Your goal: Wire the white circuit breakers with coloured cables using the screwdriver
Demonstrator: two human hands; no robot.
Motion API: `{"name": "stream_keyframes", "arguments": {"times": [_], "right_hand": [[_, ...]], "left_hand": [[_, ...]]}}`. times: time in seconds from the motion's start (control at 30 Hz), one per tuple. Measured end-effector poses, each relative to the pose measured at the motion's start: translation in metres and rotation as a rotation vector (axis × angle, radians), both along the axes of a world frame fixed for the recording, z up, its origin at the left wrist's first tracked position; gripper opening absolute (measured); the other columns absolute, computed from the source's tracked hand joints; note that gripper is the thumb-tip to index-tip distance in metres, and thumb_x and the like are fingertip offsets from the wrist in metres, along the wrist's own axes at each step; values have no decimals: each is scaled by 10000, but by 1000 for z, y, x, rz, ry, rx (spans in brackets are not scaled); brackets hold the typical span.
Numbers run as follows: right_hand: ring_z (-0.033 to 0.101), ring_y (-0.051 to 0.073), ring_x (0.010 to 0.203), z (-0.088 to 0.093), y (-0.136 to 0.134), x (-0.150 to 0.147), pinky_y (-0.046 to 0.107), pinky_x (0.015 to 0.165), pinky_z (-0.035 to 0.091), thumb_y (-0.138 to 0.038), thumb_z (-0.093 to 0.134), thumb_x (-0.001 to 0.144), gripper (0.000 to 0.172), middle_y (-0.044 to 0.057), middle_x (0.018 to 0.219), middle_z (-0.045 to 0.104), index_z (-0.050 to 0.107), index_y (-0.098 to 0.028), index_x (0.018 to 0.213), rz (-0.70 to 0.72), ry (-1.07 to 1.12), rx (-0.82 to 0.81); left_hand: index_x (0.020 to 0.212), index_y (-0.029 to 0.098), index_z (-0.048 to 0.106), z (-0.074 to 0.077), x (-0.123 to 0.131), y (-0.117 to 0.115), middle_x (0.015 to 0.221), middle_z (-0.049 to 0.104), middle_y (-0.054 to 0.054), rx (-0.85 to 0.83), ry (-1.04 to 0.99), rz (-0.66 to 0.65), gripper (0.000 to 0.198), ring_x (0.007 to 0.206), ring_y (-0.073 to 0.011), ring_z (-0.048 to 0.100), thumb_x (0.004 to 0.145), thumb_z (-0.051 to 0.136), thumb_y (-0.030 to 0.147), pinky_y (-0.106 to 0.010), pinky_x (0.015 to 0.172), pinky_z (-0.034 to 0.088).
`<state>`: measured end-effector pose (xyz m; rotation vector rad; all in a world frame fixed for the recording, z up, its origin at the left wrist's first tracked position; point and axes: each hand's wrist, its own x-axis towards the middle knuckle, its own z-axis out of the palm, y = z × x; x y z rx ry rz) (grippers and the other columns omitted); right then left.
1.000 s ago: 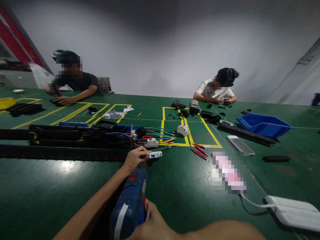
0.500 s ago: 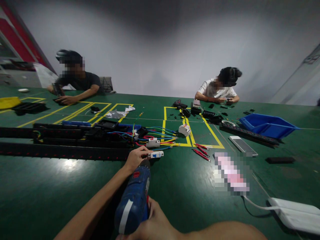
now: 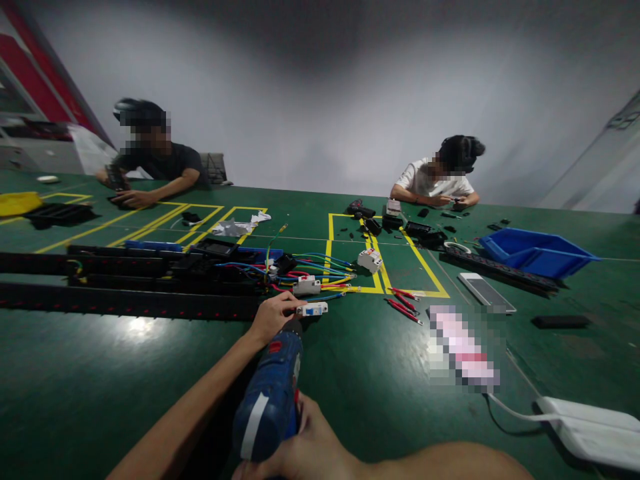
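My right hand (image 3: 310,440) is wrapped round the grip of a blue cordless drill (image 3: 273,393), whose nose points away from me. Beyond that nose, my left hand (image 3: 275,317) pinches the left end of a small white circuit breaker (image 3: 314,309) with a blue switch. The drill's tip meets the area by the left fingers and the breaker; its exact contact is hidden. Just behind lies another white breaker (image 3: 306,285), with coloured wires (image 3: 330,263) around it. Long black power strips (image 3: 125,300) stretch to the left of my left hand.
A white multi-pole breaker (image 3: 370,260) and red wires (image 3: 403,310) lie right of centre. Farther right are a phone (image 3: 485,292), a blue bin (image 3: 537,252) and a white power bank-like block (image 3: 590,427) with a cable. Two people (image 3: 160,153) (image 3: 435,177) sit across the green table.
The drill has shifted very slightly right and up with my right hand. My left hand and the breaker stay in nearly the same place.
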<state>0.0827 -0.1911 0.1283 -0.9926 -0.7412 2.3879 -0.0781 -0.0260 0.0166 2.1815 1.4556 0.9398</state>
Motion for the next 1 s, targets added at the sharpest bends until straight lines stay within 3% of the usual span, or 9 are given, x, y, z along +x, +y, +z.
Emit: {"name": "stream_keyframes", "arguments": {"times": [0.17, 0.37, 0.47, 0.77, 1.0], "right_hand": [[570, 119, 522, 2, -1, 2, 243, 547, 458, -314, 939, 168, 799, -33, 620, 644, 550, -163, 850, -23, -20, 22], [474, 66, 428, 10, 2, 7, 221, 473, 408, -306, 940, 250, 629, -48, 590, 602, 564, -144, 728, 6, -56, 11], [472, 72, 400, 11, 4, 8, 226, 447, 401, -315, 941, 279, 617, -37, 582, 596, 563, -135, 732, 12, -36, 7], [511, 82, 465, 6, 5, 7, 237, 493, 440, -297, 932, 329, 498, 17, 630, 638, 576, -118, 625, 21, 24, 11], [525, 86, 479, 8, 2, 4, 215, 482, 437, -290, 943, 263, 545, -17, 585, 617, 543, -144, 603, 33, 7, -8]], "left_hand": [[1090, 259, 735, 2, 1, -1, 955, 674, -19, -18, 17, -3, 298, 761, -133, 620, 805, 655, 289, -215, 662, 444], [1270, 317, 620, 7, 2, -3, 997, 634, 2, 10, 212, 9, 414, 765, -128, 605, 858, 593, 349, -221, 683, 426], [1232, 344, 644, 7, 1, -2, 1027, 633, 8, 4, 253, -4, 376, 775, -129, 608, 863, 579, 349, -225, 687, 423], [1202, 344, 664, 1, -4, 2, 1040, 644, 1, 13, 207, -31, 361, 801, -130, 617, 847, 600, 337, -224, 701, 432], [1195, 329, 671, -1, -4, 3, 1039, 651, -2, 13, 175, -43, 352, 798, -123, 618, 848, 615, 350, -209, 673, 422]]}}
